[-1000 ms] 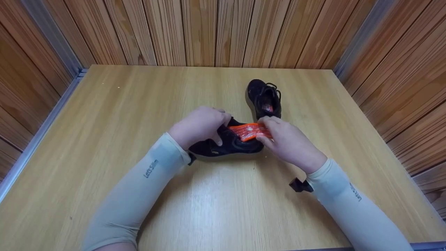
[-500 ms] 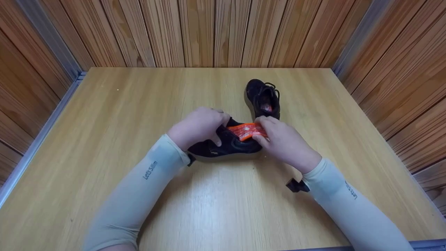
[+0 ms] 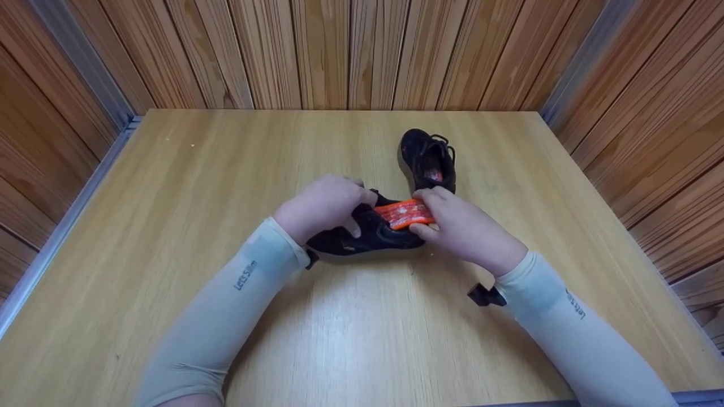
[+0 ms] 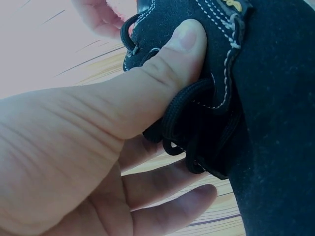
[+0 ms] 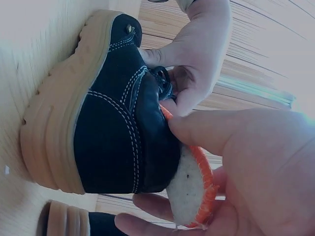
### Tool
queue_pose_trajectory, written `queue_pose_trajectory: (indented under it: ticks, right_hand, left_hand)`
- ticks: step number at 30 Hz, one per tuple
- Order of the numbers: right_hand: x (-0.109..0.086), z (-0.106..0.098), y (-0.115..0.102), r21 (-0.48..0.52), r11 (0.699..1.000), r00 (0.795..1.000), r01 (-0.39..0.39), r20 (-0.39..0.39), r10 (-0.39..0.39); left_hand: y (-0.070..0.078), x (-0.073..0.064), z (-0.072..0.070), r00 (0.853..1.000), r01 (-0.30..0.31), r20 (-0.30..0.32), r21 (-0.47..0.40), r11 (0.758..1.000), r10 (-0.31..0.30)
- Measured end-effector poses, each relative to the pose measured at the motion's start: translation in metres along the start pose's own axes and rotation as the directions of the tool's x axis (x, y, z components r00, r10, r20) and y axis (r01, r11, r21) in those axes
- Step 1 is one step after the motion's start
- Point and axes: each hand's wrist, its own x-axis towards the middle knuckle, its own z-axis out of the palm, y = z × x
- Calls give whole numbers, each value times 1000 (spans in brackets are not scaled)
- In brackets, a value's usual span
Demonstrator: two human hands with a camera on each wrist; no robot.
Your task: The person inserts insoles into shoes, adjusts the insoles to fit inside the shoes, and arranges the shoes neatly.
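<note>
A black lace-up shoe with a tan sole stands on the table, toe to the left in the head view. My left hand grips it over the laces; in the left wrist view the thumb presses on the black upper. An orange-red insole with a pale underside lies partly inside that shoe, its heel end sticking out of the opening. My right hand holds this heel end, thumb on the orange side and fingers partly hidden behind. The insole's front part is hidden in the shoe.
A second black shoe stands just behind, toe away from me, with a reddish insole showing inside. Wooden panel walls enclose the table at the back and both sides.
My right hand has shifted slightly left with the insole's heel end, closer to the shoe. The left hand and both shoes stay about where they were.
</note>
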Motion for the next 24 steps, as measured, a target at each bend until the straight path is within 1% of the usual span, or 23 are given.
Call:
queue_pose_trajectory:
  ticks: [2, 4, 6, 10, 13, 17, 20, 24]
  right_hand:
    - [0, -1, -1, -26, 1000, 1000, 5, 9, -5]
    - [0, -3, -1, -65, 998, 1000, 28, 0, -28]
    - [-1, -5, -1, -102, 993, 997, 62, -32, -65]
    - [-2, -10, -3, -162, 982, 989, 101, -92, -117]
    - [-3, -13, -7, -197, 976, 987, 92, -108, -115]
    - [-2, -16, -11, -236, 968, 989, 84, -100, -110]
    - [-1, -18, -14, -248, 965, 991, 82, -85, -106]
    - [0, -18, -16, -254, 964, 991, 80, -85, -105]
  left_hand:
    - [0, 0, 1, 1000, -3, 10, -6, 1000, 3]
    - [1, 0, 1, 1000, 3, 13, -8, 1000, -3]
    - [2, 0, 1, 1000, 15, 18, -15, 1000, -15]
    - [4, -2, 1, 998, 48, 31, -25, 999, -47]
    - [4, -2, 0, 998, 55, 35, -21, 998, -54]
    - [5, -2, 0, 999, 42, 31, -15, 999, -41]
    - [5, -1, 0, 999, 39, 33, -11, 999, -39]
    - [5, 0, 0, 998, 45, 37, -7, 999, -45]
